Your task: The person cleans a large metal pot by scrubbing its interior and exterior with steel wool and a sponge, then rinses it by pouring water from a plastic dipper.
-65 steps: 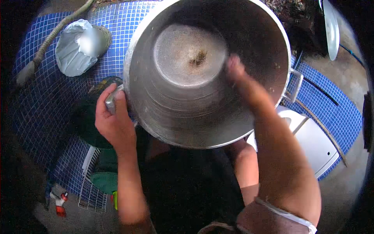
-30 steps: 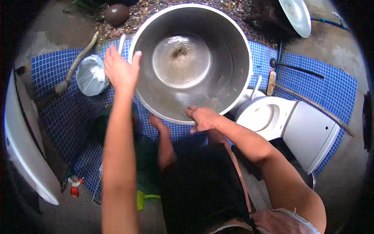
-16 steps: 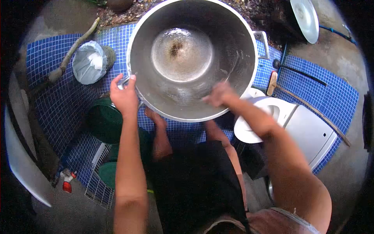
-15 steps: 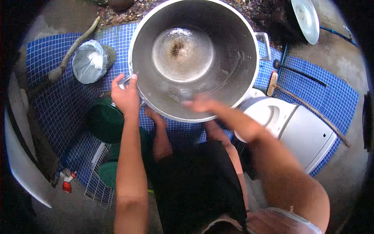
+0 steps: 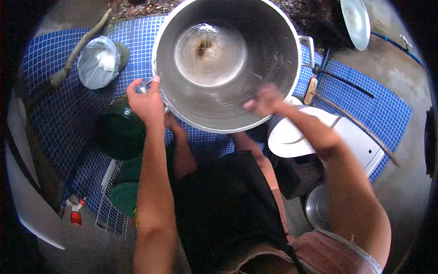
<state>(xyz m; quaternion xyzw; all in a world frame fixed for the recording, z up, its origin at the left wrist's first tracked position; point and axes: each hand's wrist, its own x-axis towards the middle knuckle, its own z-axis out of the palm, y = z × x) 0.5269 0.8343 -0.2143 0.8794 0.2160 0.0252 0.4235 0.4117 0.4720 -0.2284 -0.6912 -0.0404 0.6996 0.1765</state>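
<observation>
A large grey metal pot (image 5: 219,102) is tilted with its mouth toward me, and a brown-black stain marks its round bottom. My left hand (image 5: 148,101) is wrapped round the handle on the pot's left side, with the thumb up by the rim. Inside the pot, near the lower right wall, my right hand (image 5: 267,101) is blurred by motion; whether its fingers hold anything cannot be made out. A second handle (image 5: 309,51) sticks out on the pot's right side.
A white toilet (image 5: 351,137) stands at the right, beside a wooden-headed brush (image 5: 310,90). At the left are a lined bin (image 5: 96,64), a thick branch (image 5: 84,43), a dark green bucket (image 5: 119,132) and a wire rack (image 5: 112,221). A metal lid (image 5: 318,208) lies lower right.
After being off the rim, my left hand has taken the left handle. My right hand has moved about inside the pot, from its lower rim to the right. The view has shifted slightly.
</observation>
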